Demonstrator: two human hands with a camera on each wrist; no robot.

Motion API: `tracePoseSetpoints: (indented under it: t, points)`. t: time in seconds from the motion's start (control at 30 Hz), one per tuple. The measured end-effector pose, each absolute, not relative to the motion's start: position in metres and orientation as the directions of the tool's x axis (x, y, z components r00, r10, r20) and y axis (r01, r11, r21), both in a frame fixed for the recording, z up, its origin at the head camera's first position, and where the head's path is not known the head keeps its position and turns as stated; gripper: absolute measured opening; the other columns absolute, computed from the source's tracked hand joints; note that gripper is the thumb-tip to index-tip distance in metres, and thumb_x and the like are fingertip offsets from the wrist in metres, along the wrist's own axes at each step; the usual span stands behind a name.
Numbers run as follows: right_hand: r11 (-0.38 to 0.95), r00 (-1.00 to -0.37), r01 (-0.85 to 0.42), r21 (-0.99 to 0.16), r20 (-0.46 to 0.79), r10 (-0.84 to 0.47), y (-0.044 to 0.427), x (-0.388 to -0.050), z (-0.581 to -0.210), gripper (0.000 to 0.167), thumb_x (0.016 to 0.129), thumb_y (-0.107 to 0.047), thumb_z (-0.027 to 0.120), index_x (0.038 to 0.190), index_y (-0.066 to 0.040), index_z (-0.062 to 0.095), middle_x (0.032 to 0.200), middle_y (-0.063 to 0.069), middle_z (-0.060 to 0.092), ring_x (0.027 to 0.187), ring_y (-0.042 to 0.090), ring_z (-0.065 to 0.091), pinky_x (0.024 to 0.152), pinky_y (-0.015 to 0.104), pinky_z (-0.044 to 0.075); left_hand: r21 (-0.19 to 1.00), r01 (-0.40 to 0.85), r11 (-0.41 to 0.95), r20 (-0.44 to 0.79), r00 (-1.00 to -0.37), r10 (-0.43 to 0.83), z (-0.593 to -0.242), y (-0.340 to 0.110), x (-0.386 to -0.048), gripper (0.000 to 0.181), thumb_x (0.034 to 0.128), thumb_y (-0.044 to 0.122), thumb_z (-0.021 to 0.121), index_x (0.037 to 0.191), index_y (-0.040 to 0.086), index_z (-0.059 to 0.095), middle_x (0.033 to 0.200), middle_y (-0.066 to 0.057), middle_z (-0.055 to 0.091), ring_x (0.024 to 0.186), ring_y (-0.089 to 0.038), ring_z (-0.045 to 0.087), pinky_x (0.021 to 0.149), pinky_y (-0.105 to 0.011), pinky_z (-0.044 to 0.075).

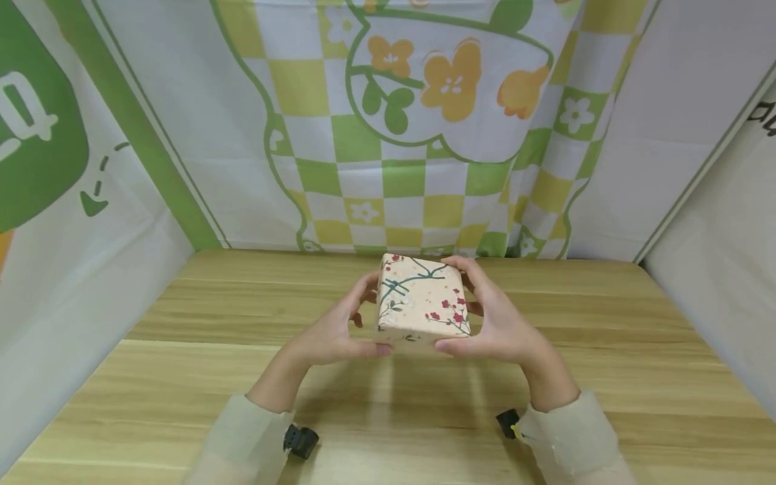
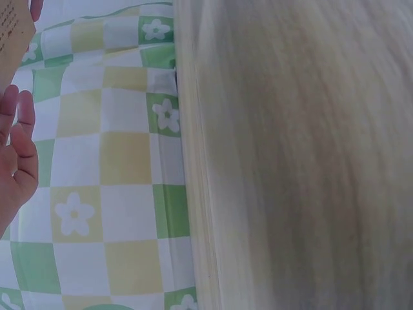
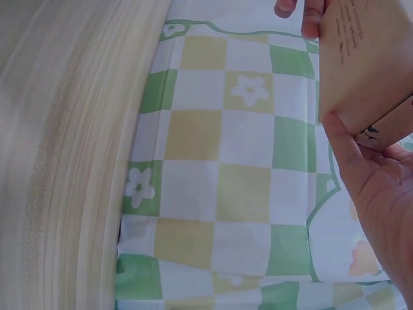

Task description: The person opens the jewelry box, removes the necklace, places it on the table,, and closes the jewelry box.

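Note:
Both hands hold a cream box (image 1: 423, 296) with red blossoms and dark green branches above the wooden table. The left hand (image 1: 336, 333) grips its left side, thumb at the near lower edge and fingers behind. On the other side the right hand (image 1: 500, 323) grips it, thumb at the near lower corner, fingers round the far corner. In the left wrist view, part of the box (image 2: 11, 39) and the curled fingers of the left hand (image 2: 16, 152) show at the edge. The right wrist view shows small printed text on a face of the box (image 3: 361, 64), beside the right hand (image 3: 381, 187).
A wooden table (image 1: 182, 377) lies beneath the hands. Behind it hangs a checked green, yellow and white curtain (image 1: 403, 175) with flowers. White cloth walls stand at the left (image 1: 121, 269) and right (image 1: 721, 256). Small black devices sit at both wrists.

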State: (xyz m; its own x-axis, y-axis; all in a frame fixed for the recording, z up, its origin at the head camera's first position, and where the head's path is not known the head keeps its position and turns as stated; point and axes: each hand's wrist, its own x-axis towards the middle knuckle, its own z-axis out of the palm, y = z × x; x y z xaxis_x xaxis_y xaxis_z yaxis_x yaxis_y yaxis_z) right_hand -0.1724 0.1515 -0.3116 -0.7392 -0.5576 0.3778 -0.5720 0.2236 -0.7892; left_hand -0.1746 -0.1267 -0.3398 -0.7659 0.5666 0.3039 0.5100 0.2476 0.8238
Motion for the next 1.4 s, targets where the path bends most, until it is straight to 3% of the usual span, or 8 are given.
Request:
tracePoseSetpoints:
  t: [0.2, 0.57, 0.73, 0.8, 1.03, 1.2, 1.4]
  points:
    - [0.21, -0.735, -0.574, -0.791, 0.385, -0.558, 0.155, -0.171, -0.309, 0.1, 0.069, -0.01, 0.087, 0.149, -0.013, 0.028, 0.143, 0.009, 0.043, 0.121, 0.026, 0.049, 0.097, 0.048, 0.05, 0.824, 0.51, 0.248, 0.297, -0.761, 0.577, -0.34, -0.126, -0.174, 0.101, 0.0669, 0.022, 0.085, 0.15, 0.023, 0.028, 0.141, -0.003, 0.046, 0.12, -0.027, 0.045, 0.08, -0.044, 0.043]
    - [0.2, -0.713, -0.629, -0.752, 0.455, -0.533, 0.161, -0.169, -0.302, 0.102, 0.067, -0.003, 0.087, 0.15, -0.008, 0.029, 0.148, 0.01, 0.038, 0.13, 0.016, 0.042, 0.106, 0.022, 0.043, 0.875, 0.481, 0.056, 0.353, -0.713, 0.606, -0.349, -0.132, -0.178, 0.103, 0.0662, 0.005, 0.083, 0.151, 0.01, 0.023, 0.145, -0.013, 0.043, 0.118, -0.022, 0.047, 0.074, -0.035, 0.044]
    - [0.226, -0.72, -0.643, -0.732, 0.476, -0.505, 0.174, -0.167, -0.299, 0.104, 0.064, 0.002, 0.087, 0.15, -0.007, 0.029, 0.146, 0.01, 0.04, 0.127, 0.012, 0.043, 0.103, 0.017, 0.042, 0.888, 0.46, -0.001, 0.37, -0.713, 0.596, -0.35, -0.137, -0.178, 0.102, 0.0655, -0.001, 0.08, 0.15, 0.005, 0.021, 0.142, -0.008, 0.046, 0.118, -0.014, 0.048, 0.072, -0.035, 0.043]
    - [0.244, -0.719, -0.652, -0.718, 0.485, -0.498, 0.181, -0.167, -0.297, 0.106, 0.063, 0.004, 0.087, 0.15, -0.008, 0.029, 0.144, 0.01, 0.041, 0.125, 0.01, 0.043, 0.101, 0.016, 0.042, 0.893, 0.45, 0.005, 0.361, -0.723, 0.589, -0.348, -0.138, -0.177, 0.103, 0.0654, 0.0, 0.079, 0.15, 0.006, 0.021, 0.142, -0.004, 0.046, 0.119, -0.013, 0.048, 0.072, -0.034, 0.041]
    - [0.339, -0.705, -0.696, -0.633, 0.512, -0.491, 0.203, -0.169, -0.286, 0.116, 0.056, 0.003, 0.092, 0.152, -0.008, 0.028, 0.143, 0.007, 0.042, 0.122, 0.009, 0.042, 0.095, 0.015, 0.04, 0.901, 0.427, 0.075, 0.32, -0.77, 0.552, -0.34, -0.142, -0.177, 0.102, 0.0661, 0.002, 0.082, 0.148, 0.007, 0.021, 0.142, -0.012, 0.04, 0.118, -0.025, 0.038, 0.07, -0.031, 0.035]
    - [0.434, -0.722, -0.688, -0.581, 0.489, -0.489, 0.218, -0.171, -0.288, 0.12, 0.056, -0.001, 0.094, 0.153, -0.014, 0.025, 0.138, 0.004, 0.042, 0.116, 0.006, 0.04, 0.087, 0.016, 0.039, 0.885, 0.443, 0.148, 0.307, -0.791, 0.53, -0.341, -0.145, -0.176, 0.101, 0.0658, 0.004, 0.084, 0.146, 0.006, 0.022, 0.139, -0.014, 0.041, 0.114, -0.027, 0.037, 0.07, -0.033, 0.037]
    - [0.48, -0.744, -0.664, -0.573, 0.451, -0.492, 0.235, -0.171, -0.298, 0.121, 0.057, -0.003, 0.094, 0.153, -0.012, 0.023, 0.131, 0.002, 0.04, 0.11, 0.003, 0.037, 0.077, 0.02, 0.04, 0.877, 0.442, 0.188, 0.297, -0.806, 0.512, -0.344, -0.153, -0.174, 0.103, 0.0672, 0.009, 0.086, 0.148, 0.01, 0.022, 0.143, -0.015, 0.041, 0.117, -0.028, 0.035, 0.073, -0.032, 0.035]
